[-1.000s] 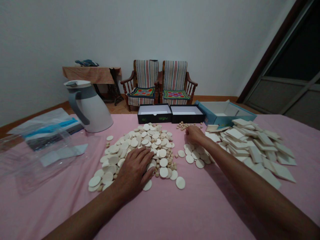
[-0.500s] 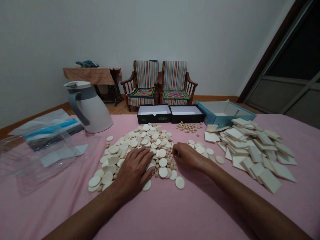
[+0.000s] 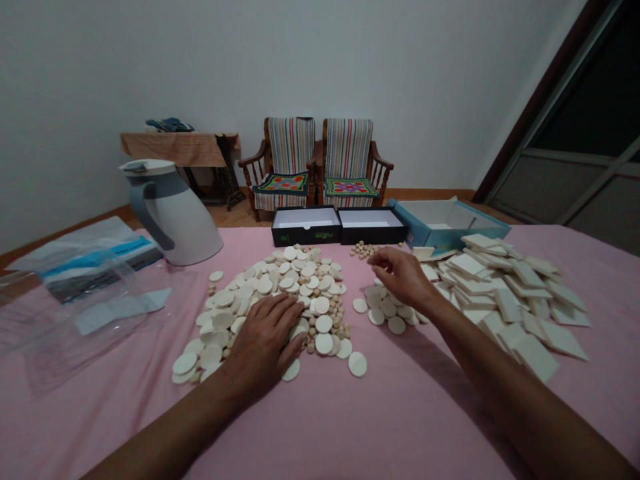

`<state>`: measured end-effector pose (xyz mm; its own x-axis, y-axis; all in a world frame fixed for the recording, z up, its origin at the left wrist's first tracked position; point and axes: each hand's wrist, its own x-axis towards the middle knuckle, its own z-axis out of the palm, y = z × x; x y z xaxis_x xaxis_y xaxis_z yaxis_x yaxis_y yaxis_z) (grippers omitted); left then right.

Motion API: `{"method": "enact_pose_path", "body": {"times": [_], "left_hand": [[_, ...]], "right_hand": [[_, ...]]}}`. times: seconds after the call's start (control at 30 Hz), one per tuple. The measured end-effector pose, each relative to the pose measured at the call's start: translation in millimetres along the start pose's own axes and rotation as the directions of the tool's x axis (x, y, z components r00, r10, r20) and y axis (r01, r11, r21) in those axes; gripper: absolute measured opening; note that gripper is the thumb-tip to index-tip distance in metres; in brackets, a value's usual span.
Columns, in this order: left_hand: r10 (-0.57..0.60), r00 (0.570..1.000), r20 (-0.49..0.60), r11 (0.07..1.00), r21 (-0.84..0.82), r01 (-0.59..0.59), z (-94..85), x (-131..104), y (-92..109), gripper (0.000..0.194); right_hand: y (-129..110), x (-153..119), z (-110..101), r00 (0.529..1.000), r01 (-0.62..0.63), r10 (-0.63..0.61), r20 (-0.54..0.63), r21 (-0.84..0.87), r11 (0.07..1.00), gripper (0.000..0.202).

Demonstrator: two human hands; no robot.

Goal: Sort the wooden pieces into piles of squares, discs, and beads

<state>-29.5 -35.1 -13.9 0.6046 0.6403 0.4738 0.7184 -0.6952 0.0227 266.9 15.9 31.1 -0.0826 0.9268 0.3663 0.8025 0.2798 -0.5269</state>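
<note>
My left hand (image 3: 267,333) lies with spread fingers on the near right part of a large pile of pale round discs (image 3: 223,320). Small wooden beads (image 3: 336,313) show among the discs along the right side of that pile. My right hand (image 3: 400,275) hovers above a smaller group of discs (image 3: 387,308), its fingertips beside a little heap of beads (image 3: 361,249) near the black boxes. Its fingers are bent and close together; whether they hold a bead is too small to tell. One loose disc (image 3: 357,364) lies in front of the large pile.
Two black boxes (image 3: 306,235) and a blue box (image 3: 457,233) stand at the back. Square pale tiles (image 3: 510,307) are heaped at right. A jug (image 3: 183,220) and clear plastic packaging (image 3: 100,333) are at left on the pink cloth (image 3: 320,427).
My right hand has moved up and to the right, from the edge of the large pile to the far bead heap, uncovering more of the small disc group. My left hand has stayed in place.
</note>
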Motion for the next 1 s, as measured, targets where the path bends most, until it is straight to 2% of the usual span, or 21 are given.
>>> {"method": "enact_pose_path", "body": {"times": [0.07, 0.13, 0.17, 0.23, 0.33, 0.43, 0.57, 0.63, 0.7, 0.77, 0.8, 0.87, 1.0], "left_hand": [[0.002, 1.0, 0.002, 1.0, 0.005, -0.002, 0.0, 0.1, 0.0, 0.041], [0.005, 1.0, -0.002, 1.0, 0.012, -0.005, -0.2, 0.1, 0.1, 0.041], [0.006, 1.0, -0.004, 1.0, 0.015, -0.006, -0.4, 0.1, 0.3, 0.041], [0.01, 1.0, -0.007, 1.0, 0.019, -0.01, -0.7, 0.0, 0.6, 0.041], [0.01, 1.0, -0.009, 1.0, 0.016, -0.01, -0.9, -0.2, 0.8, 0.04], [0.009, 1.0, -0.014, 1.0, 0.011, -0.009, -0.8, -0.2, 0.5, 0.04], [0.006, 1.0, -0.02, 1.0, 0.004, -0.006, -0.9, 0.1, 0.8, 0.04], [0.005, 1.0, -0.013, 1.0, 0.001, -0.005, -1.0, 0.1, 1.2, 0.04], [0.001, 1.0, -0.008, 1.0, 0.003, -0.001, -1.0, 0.0, 1.3, 0.04], [0.0, 1.0, -0.007, 1.0, 0.008, 0.0, -0.9, -0.1, 1.3, 0.04], [0.001, 1.0, -0.008, 1.0, 0.01, -0.001, -0.9, -0.1, 1.2, 0.04], [0.004, 1.0, -0.011, 1.0, 0.012, -0.004, -1.0, 0.1, 1.2, 0.04], [0.005, 1.0, -0.009, 1.0, 0.016, -0.005, -1.2, 1.1, 1.6, 0.04]], "right_hand": [[-15.0, -7.1, 1.7, 0.969, 0.055, -0.059, 0.241, 0.023, 0.998, 0.019], [-27.7, -15.8, 7.6, 0.889, 0.115, -0.126, 0.441, 0.051, 0.992, 0.022], [-32.2, -20.1, 11.9, 0.853, 0.138, -0.148, 0.501, 0.058, 0.989, 0.023], [-37.1, -28.1, 21.8, 0.814, 0.174, -0.173, 0.555, 0.052, 0.983, 0.023], [-38.6, -35.7, 33.8, 0.814, 0.212, -0.184, 0.551, 0.014, 0.977, 0.018], [-37.9, -35.9, 34.7, 0.827, 0.22, -0.171, 0.535, -0.029, 0.975, 0.015], [-25.9, -23.5, 20.0, 0.864, 0.125, -0.011, 0.504, -0.192, 0.974, 0.01], [-14.0, -14.5, 11.8, 0.917, 0.032, 0.097, 0.387, -0.314, 0.949, 0.01], [-2.9, -7.1, 6.4, 0.973, -0.062, 0.14, 0.185, -0.375, 0.925, 0.015], [2.6, -3.4, 5.2, 0.993, -0.093, 0.112, 0.04, -0.322, 0.942, 0.019], [2.4, -3.2, 6.4, 0.996, -0.071, 0.082, 0.028, -0.266, 0.961, 0.018], [-3.0, -6.1, 12.1, 0.994, 0.011, 0.005, 0.112, -0.137, 0.99, 0.014], [-20.0, -18.5, 32.6, 0.94, 0.141, -0.148, 0.307, 0.046, 0.989, 0.019]]}}
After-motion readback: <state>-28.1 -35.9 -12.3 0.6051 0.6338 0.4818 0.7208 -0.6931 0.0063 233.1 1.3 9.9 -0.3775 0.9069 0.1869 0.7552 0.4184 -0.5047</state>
